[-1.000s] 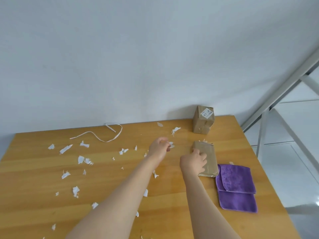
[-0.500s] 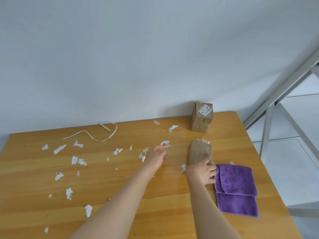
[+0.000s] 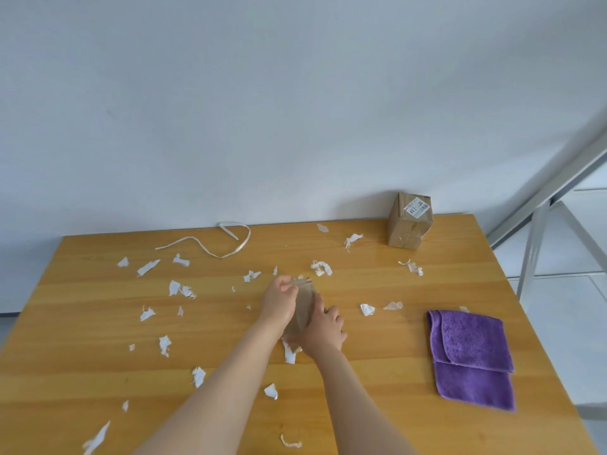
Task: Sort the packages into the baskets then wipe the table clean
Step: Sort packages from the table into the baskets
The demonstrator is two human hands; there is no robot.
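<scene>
A flat brown package (image 3: 304,307) is lifted between both hands over the middle of the wooden table (image 3: 98,372). My left hand (image 3: 279,298) grips its far left end. My right hand (image 3: 325,330) grips its near end, covering that part. A second brown package (image 3: 409,224), box-shaped with a white label, stands at the table's back right by the wall. A folded purple cloth (image 3: 471,354) lies flat at the right. No basket is in view.
Several white paper scraps (image 3: 179,287) are strewn over the table, thickest at the left and centre. A white strap (image 3: 210,244) curls near the back edge. A grey metal frame (image 3: 538,224) rises beyond the table's right edge. The wall runs along the back.
My right hand has carried the flat package left, away from the cloth, to the table's middle. My left hand, free before, has taken hold of its far end.
</scene>
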